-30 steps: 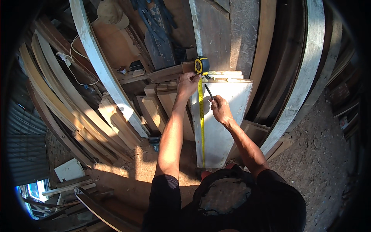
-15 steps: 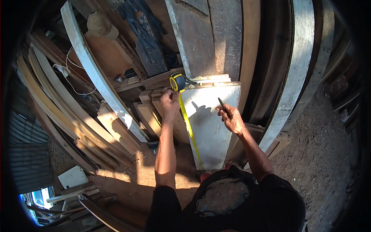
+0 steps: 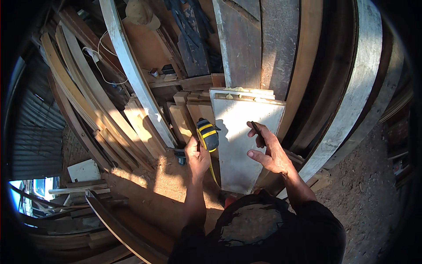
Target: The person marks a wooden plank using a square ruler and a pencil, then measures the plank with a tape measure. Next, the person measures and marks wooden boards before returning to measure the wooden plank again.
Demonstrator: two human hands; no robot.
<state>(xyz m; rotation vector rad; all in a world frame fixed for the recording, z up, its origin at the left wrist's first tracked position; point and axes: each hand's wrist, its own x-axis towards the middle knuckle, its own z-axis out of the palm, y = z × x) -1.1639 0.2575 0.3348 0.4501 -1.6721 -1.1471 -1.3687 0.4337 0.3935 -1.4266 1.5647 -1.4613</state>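
Note:
My left hand [image 3: 197, 157] grips a black-and-yellow tape measure [image 3: 208, 134], held up beside the left edge of a white board. A stretch of yellow tape blade [image 3: 214, 175] runs down from it toward the board's lower end. The white board [image 3: 241, 154] leans upright in front of me, with other panels stacked behind its top edge. Over the board's right side is my right hand [image 3: 276, 156], thumb spread away. A thin dark pen [image 3: 255, 126] is tucked among its fingers, mostly hidden by them.
Tall planks [image 3: 283, 39] lean behind the board, and long pale boards [image 3: 367, 66] stand at the right. Stacked timber [image 3: 79, 83] lines the left side. Short wood pieces [image 3: 180, 119] stand beside the white board. A cap [image 3: 143, 14] hangs at the back.
The tape measure has come down and toward me from the board's top edge, with less blade showing. My right hand has moved lower, its thumb now spread. The view has shifted.

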